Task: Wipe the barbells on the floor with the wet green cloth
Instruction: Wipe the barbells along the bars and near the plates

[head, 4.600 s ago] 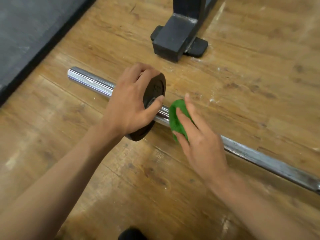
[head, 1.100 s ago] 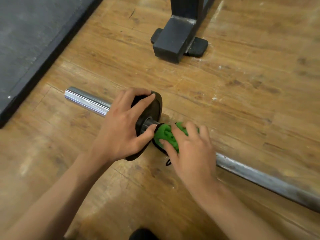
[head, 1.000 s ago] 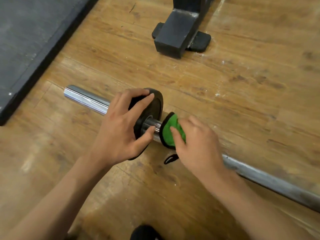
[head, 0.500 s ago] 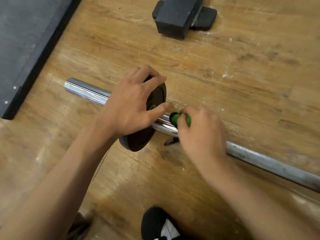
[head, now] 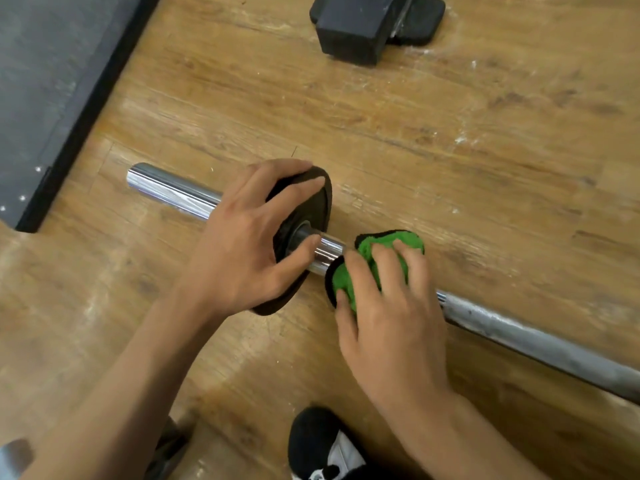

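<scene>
A steel barbell (head: 540, 344) lies slantwise on the wooden floor, its chrome sleeve end (head: 169, 190) at the left. A small black weight plate (head: 301, 209) sits on the sleeve. My left hand (head: 249, 240) grips the plate's rim, thumb by the hub. My right hand (head: 388, 306) holds the green cloth (head: 384, 245), black-edged, wrapped over the bar just right of the plate. The bar under the cloth is hidden.
A black metal rack foot (head: 360, 26) stands on the floor at the top. A dark rubber mat (head: 45, 81) covers the upper left corner. A black and white shoe (head: 325, 448) shows at the bottom edge. Bare wooden floor (head: 450, 133) lies beyond the bar.
My right hand has slid the cloth a little to the right along the bar, away from the plate, and more green now shows. My left hand keeps its hold on the plate.
</scene>
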`<state>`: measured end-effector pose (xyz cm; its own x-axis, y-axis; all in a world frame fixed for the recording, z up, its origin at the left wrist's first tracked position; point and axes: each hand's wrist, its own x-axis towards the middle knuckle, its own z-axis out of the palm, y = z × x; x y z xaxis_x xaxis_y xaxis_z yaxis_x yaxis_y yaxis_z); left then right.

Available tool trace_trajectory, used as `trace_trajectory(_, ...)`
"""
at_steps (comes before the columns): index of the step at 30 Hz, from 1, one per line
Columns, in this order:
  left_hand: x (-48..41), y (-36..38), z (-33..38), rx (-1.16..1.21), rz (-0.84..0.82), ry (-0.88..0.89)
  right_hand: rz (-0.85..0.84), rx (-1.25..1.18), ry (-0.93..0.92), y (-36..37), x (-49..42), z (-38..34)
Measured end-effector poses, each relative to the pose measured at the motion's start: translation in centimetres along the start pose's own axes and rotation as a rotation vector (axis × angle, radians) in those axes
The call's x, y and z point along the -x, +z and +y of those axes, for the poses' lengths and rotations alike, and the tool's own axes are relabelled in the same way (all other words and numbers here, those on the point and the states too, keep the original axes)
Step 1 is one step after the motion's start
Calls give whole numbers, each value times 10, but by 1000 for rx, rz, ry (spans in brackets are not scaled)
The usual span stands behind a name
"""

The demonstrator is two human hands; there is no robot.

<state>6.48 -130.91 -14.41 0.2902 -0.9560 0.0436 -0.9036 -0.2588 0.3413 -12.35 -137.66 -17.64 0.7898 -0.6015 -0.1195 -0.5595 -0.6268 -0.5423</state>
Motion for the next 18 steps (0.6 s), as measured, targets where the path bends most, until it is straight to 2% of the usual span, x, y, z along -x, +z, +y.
trace_trajectory(2,5,0,-1,-11,-5,-7,-39,-92,112,-2,-33,9)
trace_trajectory(5,2,-3,-3,-37,-76,-5,-263,-365,434,-10,-79,27)
trace_trajectory(6,-1,-4,-3,-40,-101,-8,-260,-369,446,-8,-76,27)
trace_trajectory(7,-4,-5,-3,-48,-116,-12,-187,-283,378,-5,-65,25)
trace_trajectory(8,-5,-6,-3,-57,-120,-17,-51,-127,245,-1,-43,16)
trace_trajectory(10,-4,-6,-2,-47,-123,-28,35,-14,56,0,1,-4)
trace_trajectory(12,4,-6,0,-22,-115,-56,-6,17,-53,5,-4,5)
trace_trajectory(15,20,-4,4,-25,-81,-62,-291,-260,303,2,-56,23)
trace_trajectory(17,25,-2,5,-17,-64,-71,-321,-262,322,4,-52,19)
trace_trajectory(18,25,-2,4,-13,-58,-75,-197,-153,220,7,-38,14)
